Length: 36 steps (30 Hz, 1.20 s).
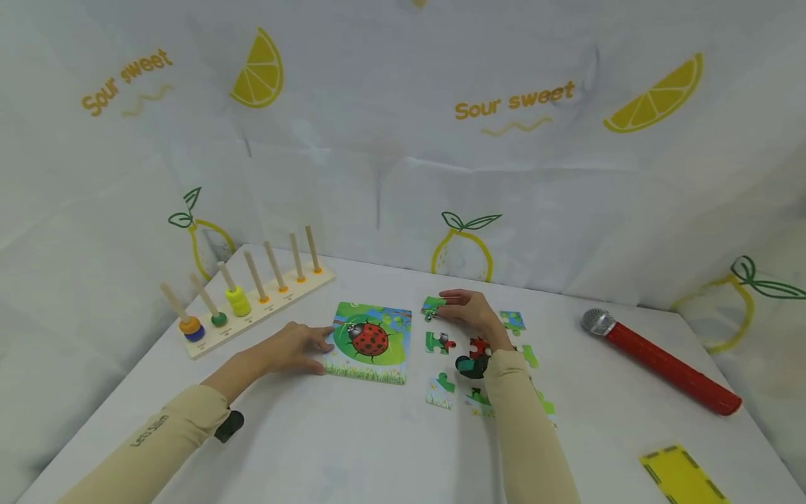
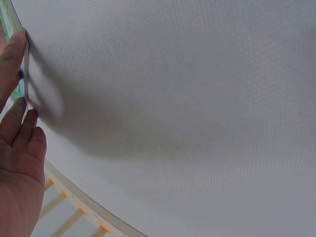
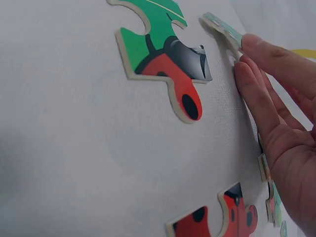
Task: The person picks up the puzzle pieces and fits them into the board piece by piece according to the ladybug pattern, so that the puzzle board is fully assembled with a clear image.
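Ladybug puzzle: loose pieces spread in rough rows on the bench (image 1: pixel 371 448), right of the picture board (image 1: pixel 368 339), gaps between them.
Picture board: lies flat, full ladybug showing; can't tell if it's one print or joined pieces.
Left grip (image 1: pixel 292 348): relaxed, fingers touching the board's left edge; no clear pinch.
Right grip (image 1: pixel 472 312): narrow, thumb and fingers pinching the green corner piece (image 1: pixel 431 306) at its right side. Can't tell if it's fully off the bench.
Head piece (image 3: pixel 168 54): just nearer the wearer than the corner piece, apart from it, red knob pointing toward the red body piece (image 1: pixel 480 346).
Red body piece: partly hidden by the right wrist's camera (image 1: pixel 472 367).
Step in hand: looks like laying out or positioning pieces; nothing joined that I can see.
Next move calls for: keeping the corner piece level, turning it so its edge matches the head piece, then pressing down flat.
Watch: sleeve or wrist camera could nudge the nearer pieces.
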Each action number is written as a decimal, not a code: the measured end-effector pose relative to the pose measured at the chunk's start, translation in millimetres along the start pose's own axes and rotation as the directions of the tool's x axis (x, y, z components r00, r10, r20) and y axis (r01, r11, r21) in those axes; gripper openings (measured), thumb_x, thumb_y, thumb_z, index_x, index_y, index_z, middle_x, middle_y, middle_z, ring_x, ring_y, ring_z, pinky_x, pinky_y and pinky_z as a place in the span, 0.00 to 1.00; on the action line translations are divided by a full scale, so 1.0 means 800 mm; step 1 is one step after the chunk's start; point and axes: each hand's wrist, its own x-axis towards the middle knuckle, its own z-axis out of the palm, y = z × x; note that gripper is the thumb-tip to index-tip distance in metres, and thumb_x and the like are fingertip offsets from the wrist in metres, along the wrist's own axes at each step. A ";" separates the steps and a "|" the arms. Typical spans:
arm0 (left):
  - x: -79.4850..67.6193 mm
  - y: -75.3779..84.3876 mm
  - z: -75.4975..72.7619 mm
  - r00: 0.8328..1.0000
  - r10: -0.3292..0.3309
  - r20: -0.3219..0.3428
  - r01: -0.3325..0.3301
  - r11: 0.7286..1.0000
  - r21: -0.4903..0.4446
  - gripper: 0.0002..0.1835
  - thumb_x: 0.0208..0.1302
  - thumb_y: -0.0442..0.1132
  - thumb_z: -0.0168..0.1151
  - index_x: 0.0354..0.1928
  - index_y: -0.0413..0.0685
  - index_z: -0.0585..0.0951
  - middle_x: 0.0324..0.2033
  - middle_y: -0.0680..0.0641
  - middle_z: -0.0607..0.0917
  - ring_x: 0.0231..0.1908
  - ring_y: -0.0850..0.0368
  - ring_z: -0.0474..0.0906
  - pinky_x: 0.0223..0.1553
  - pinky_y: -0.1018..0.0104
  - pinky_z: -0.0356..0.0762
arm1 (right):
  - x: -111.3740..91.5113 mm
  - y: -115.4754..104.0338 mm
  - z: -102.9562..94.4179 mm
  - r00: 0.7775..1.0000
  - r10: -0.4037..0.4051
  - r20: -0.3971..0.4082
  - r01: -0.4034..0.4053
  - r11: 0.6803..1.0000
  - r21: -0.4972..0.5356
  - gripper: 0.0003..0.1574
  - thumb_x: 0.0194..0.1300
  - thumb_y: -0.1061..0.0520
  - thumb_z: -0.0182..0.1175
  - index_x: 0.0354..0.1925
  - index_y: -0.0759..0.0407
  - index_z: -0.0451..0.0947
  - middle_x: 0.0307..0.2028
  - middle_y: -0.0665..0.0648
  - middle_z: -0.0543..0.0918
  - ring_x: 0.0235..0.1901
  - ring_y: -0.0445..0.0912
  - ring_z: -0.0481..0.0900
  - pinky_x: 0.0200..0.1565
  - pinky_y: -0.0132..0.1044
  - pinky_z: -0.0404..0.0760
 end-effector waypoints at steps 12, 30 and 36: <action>-0.001 0.000 0.000 1.000 -0.012 0.006 0.012 1.000 -0.027 0.22 0.49 0.46 0.74 0.45 0.42 0.85 0.59 0.36 0.75 0.58 0.36 0.72 0.57 0.43 0.69 | 0.000 0.000 0.002 0.999 0.030 0.031 -0.032 0.998 0.046 0.27 0.58 0.64 0.67 0.57 0.66 0.76 0.53 0.63 0.81 0.53 0.50 0.79 0.60 0.45 0.72; 0.001 -0.002 0.001 0.999 -0.039 0.012 0.039 0.999 0.001 0.21 0.48 0.45 0.74 0.45 0.44 0.85 0.60 0.37 0.75 0.58 0.38 0.72 0.58 0.44 0.68 | -0.013 -0.019 0.008 0.989 0.093 0.118 -0.124 0.949 0.291 0.31 0.61 0.68 0.62 0.62 0.69 0.69 0.55 0.66 0.79 0.41 0.41 0.84 0.48 0.34 0.80; 0.001 0.000 -0.001 0.999 -0.047 0.014 0.047 0.999 0.004 0.21 0.47 0.45 0.75 0.44 0.44 0.86 0.59 0.38 0.75 0.58 0.38 0.73 0.58 0.43 0.67 | -0.019 -0.031 0.015 0.986 0.122 0.112 -0.144 0.965 0.221 0.29 0.62 0.65 0.63 0.62 0.66 0.72 0.53 0.61 0.81 0.41 0.38 0.81 0.39 0.26 0.77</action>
